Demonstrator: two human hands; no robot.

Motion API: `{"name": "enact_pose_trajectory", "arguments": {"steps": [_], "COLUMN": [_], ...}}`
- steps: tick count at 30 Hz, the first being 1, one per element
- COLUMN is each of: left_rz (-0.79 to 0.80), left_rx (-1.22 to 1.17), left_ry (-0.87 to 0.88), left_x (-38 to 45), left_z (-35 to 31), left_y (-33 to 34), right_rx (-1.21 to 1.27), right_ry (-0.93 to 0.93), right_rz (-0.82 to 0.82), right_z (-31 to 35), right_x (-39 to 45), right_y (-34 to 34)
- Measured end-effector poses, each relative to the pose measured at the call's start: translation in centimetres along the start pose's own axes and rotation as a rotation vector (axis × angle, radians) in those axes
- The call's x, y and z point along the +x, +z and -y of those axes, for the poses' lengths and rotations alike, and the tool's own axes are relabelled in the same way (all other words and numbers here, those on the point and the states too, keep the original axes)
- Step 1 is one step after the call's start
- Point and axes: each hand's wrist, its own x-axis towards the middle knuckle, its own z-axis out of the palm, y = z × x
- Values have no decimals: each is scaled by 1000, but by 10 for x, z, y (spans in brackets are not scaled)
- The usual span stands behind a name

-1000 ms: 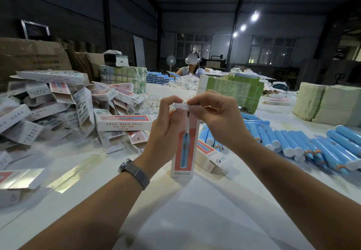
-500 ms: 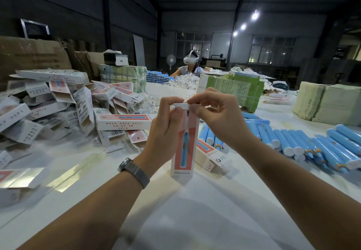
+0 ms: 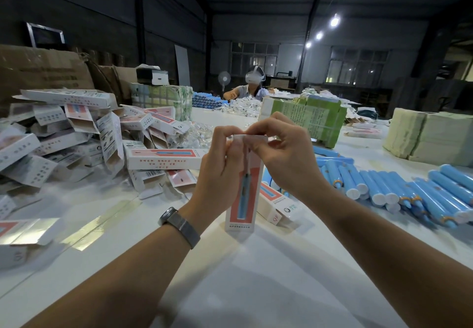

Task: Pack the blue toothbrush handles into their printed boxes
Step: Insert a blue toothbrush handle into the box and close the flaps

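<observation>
Big and dim, the workshop has a long white table [image 3: 268, 289] filling the lower half of the frame. At the upper middle, far off, another person [image 3: 249, 89] sits at the same table. A heap of printed boxes [image 3: 76, 143] fills the left side. Rows of blue handles [image 3: 409, 189] lie at the right, well apart from the heap. Stacks of green paper packs [image 3: 314, 120] stand behind the hands.

In the middle, one box [image 3: 243, 194] stands upright on the table. The left hand [image 3: 220, 171] grips its upper side. The right hand [image 3: 284, 151] curls over the top, and its fingertips pinch the small white flap [image 3: 252, 138] there.

Little has changed in the last second. The box has stayed standing in the same spot, and both hands have stayed on its top. The flap now looks a bit flatter across the opening. I think a handle is already inside, though the box hides it. So this one looks nearly done: the flap needs tucking in. Many handles still wait at the right.
</observation>
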Motion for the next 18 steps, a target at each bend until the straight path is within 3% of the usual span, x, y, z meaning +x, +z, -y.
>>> {"name": "enact_pose_trajectory", "arguments": {"steps": [9, 18], "left_rz": [29, 78], "left_rx": [61, 89], "left_ry": [74, 124], "left_x": [-5, -4], "left_z": [0, 5], "left_y": [-2, -3], "right_rx": [-26, -259], "right_ry": [-8, -63], "right_rz": [27, 125], "right_z": [4, 20], "right_x": [5, 12], "right_y": [-5, -18]}}
